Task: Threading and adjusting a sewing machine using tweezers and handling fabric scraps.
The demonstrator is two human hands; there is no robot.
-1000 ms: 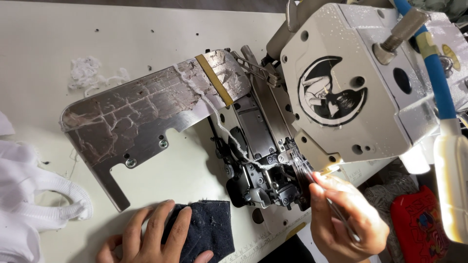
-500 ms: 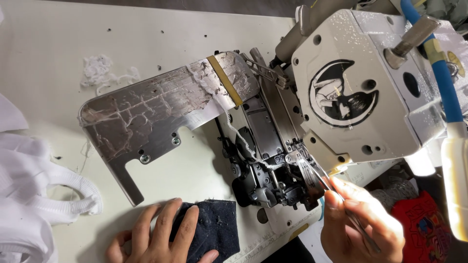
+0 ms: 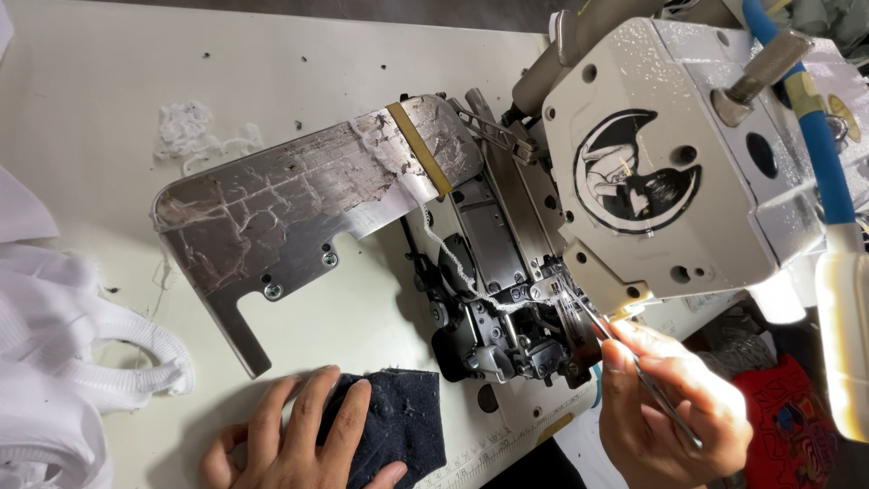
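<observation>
Two hands: left hand (image 3: 299,435) spread flat on one dark cloth (image 3: 394,426), right hand (image 3: 674,407) pinching one tweezers (image 3: 634,362).

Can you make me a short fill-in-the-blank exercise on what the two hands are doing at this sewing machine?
1. The left hand rests flat on a dark ____ piece of fabric.
2. The right hand holds thin metal ____, tips at the needle area of the sewing machine.
3. A silver metal plate lies on the ____ table.

Missing words: blue; tweezers; white
</observation>
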